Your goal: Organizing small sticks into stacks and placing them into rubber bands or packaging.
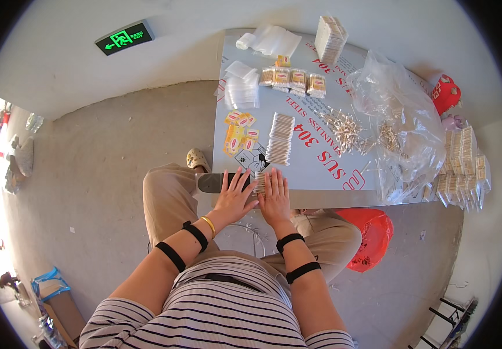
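At the table's near edge, my left hand (233, 195) lies with fingers stretched out and slightly apart, partly over a dark flat piece (209, 183). My right hand (275, 199) rests beside it, fingers straight. Between the two hands shows a small row of cotton swabs (259, 181), partly covered by the fingers. Just beyond my hands, a longer row of cotton swabs (280, 138) lies side by side in a neat strip. To its left are several yellow and white paper cards (241, 135). A loose heap of swabs (345, 130) spreads to the right.
Clear bags (242, 87) and packed swab bundles (297, 78) lie toward the back, beside a tall stack of packs (330, 39). A large clear plastic bag (399, 99) covers the right side; more packs (463, 166) stand beyond it. A red bag (373, 235) hangs below the edge.
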`<state>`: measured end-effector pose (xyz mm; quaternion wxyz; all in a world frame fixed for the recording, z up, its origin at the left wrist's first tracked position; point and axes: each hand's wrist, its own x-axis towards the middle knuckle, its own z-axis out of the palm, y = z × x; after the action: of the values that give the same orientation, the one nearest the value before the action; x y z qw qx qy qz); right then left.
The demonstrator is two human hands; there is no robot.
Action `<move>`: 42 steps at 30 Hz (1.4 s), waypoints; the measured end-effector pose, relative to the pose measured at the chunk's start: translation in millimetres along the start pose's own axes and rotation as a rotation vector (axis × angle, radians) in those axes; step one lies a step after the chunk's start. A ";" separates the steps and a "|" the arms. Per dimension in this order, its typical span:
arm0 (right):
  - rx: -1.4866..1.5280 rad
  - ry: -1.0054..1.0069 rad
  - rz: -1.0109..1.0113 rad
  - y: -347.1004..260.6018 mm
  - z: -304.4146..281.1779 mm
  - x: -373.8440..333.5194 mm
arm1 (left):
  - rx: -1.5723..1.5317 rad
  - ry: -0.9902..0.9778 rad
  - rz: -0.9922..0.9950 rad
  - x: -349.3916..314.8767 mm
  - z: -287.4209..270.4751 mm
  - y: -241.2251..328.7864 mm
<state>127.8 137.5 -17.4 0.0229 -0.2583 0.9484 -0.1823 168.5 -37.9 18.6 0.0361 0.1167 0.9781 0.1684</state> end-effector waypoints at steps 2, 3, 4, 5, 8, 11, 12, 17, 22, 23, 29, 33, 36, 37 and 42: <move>0.003 -0.002 0.002 0.4 0.4 -0.8 | -0.008 -0.002 -0.005 0.2 -0.4 0.4; 0.003 -0.003 0.001 0.0 -0.1 -0.6 | -0.014 -0.003 -0.012 0.2 -0.4 -0.1; 0.017 -0.009 0.000 -0.4 -0.6 -0.5 | -0.014 -0.003 -0.013 0.4 0.3 -0.5; 0.030 -0.015 -0.002 -0.8 -1.1 -0.6 | -0.007 0.016 -0.012 0.9 1.3 -0.8; 0.033 -0.021 0.001 -1.7 -2.4 -0.2 | -0.002 0.036 -0.012 3.7 1.6 -1.0; 0.027 -0.020 0.002 -0.4 -2.8 -0.1 | 0.000 0.036 -0.007 5.5 2.6 -0.7; 0.027 -0.020 0.002 -0.3 -2.6 -0.1 | 0.003 0.032 -0.007 5.7 2.5 -0.7; 0.003 -0.008 -0.003 0.4 -1.5 0.8 | 0.002 0.052 -0.015 10.4 2.6 -0.9; 0.017 0.021 -0.008 0.4 1.3 -0.1 | 0.041 0.053 -0.020 16.8 0.0 -1.0; 0.020 0.019 -0.006 0.1 1.4 -0.1 | 0.026 0.050 -0.045 16.4 -1.8 -1.8; 0.036 -0.002 0.018 -0.7 2.0 0.2 | 0.002 0.154 -0.251 -5.4 -23.4 -38.0; 0.045 0.003 0.006 -2.8 -1.3 1.2 | -0.089 0.100 -0.429 -32.0 -35.0 -70.2; 0.051 0.016 0.007 -2.0 -1.3 0.8 | -0.143 0.101 -0.452 -38.9 -38.5 -69.7; 0.057 0.028 0.000 -2.0 -1.7 0.8 | -0.168 0.128 -0.359 -37.8 -37.3 -64.4; 0.083 0.061 -0.017 0.1 -3.8 1.4 | -0.239 0.097 -0.134 -16.4 -23.2 -17.5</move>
<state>125.9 138.2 -13.8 0.0029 -0.2595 0.9381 -0.2295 178.1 -65.3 35.0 0.0136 0.0378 0.9573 0.2864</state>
